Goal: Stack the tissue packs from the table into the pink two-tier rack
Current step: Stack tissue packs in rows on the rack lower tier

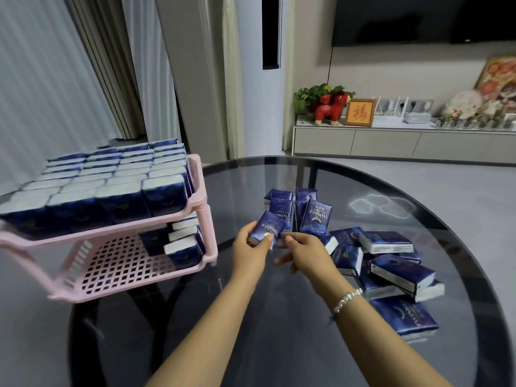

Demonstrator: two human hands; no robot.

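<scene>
Above a round dark glass desk, two bare forearms reach forward from the bottom edge, meeting near the middle. The left hand grips a blue tissue pack, fingers curled round its left edge and thumb pressed on its lower face, the pack tilted and lifted off the glass. The right hand, with a beaded bracelet at the wrist, sits just beside it, fingers loosely bent, fingertips near the pack's lower right corner; whether they touch it cannot be told. Just beyond the hands stand a few upright packs, and a loose heap of packs lies to the right. Left of the hands stands the pink two-tier rack: its upper tier is filled with rows of packs, and its lower tier holds several packs at the far right end.
</scene>
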